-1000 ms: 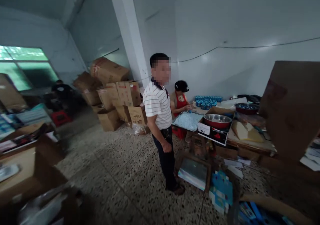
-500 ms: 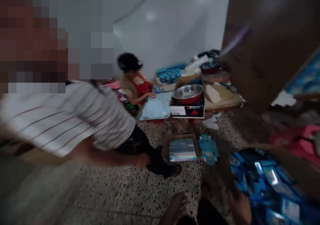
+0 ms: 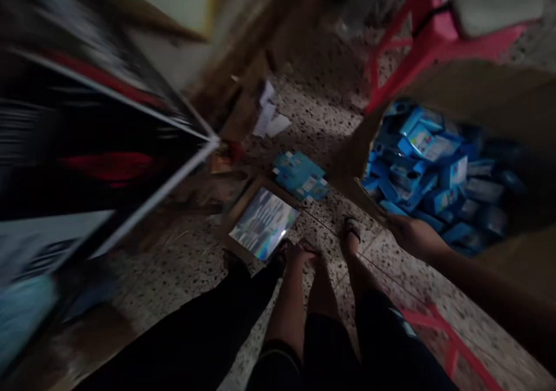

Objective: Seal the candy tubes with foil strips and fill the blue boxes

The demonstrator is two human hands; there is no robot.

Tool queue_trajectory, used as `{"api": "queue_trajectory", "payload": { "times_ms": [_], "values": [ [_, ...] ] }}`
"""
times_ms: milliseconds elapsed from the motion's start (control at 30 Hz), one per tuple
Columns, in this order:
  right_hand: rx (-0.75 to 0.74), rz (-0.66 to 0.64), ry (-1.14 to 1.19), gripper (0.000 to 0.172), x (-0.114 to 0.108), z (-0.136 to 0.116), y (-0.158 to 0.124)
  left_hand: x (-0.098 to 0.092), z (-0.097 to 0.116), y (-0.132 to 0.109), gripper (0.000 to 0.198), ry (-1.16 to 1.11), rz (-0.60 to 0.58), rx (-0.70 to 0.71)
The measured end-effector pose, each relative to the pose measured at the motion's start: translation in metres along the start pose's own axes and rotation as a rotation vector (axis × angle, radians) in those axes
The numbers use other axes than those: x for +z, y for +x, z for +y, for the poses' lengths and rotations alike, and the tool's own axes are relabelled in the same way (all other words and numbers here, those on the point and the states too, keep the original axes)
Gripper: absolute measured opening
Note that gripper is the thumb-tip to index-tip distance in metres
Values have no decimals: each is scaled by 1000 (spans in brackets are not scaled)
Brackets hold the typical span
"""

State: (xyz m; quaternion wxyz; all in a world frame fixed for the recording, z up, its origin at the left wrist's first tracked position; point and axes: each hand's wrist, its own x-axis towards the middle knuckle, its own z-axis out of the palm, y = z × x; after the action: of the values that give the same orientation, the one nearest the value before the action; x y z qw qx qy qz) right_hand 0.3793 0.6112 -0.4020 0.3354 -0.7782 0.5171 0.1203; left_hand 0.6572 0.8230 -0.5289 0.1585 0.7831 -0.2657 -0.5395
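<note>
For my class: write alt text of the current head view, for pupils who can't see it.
A person's right hand is at the rim of an open cardboard box of small blue cartons; the left hand hangs in front of the feet. On the speckled floor, flattened blue cardboard lies near a brown-edged shiny panel.

This place looks like a workshop or packing room. On the right, a big carton (image 3: 473, 84) is filled with small blue boxes (image 3: 434, 171). Flat blue cardboard (image 3: 299, 175) lies on the speckled floor (image 3: 319, 98), and a red plastic stool (image 3: 436, 44) stands at the far right.
</note>
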Motion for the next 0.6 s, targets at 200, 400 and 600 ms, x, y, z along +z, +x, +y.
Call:
{"api": "queue_trajectory", "payload": {
  "times_ms": [200,400,600],
  "values": [
    [-196,65,25,31,1,12,5,15,-38,149,79,399,241,-126],
    [-140,75,121,31,7,21,0,57,-70,224,85,639,335,-51],
    [-139,84,113,45,6,21,1,60,-77,219,66,657,332,33]
  ]
}}
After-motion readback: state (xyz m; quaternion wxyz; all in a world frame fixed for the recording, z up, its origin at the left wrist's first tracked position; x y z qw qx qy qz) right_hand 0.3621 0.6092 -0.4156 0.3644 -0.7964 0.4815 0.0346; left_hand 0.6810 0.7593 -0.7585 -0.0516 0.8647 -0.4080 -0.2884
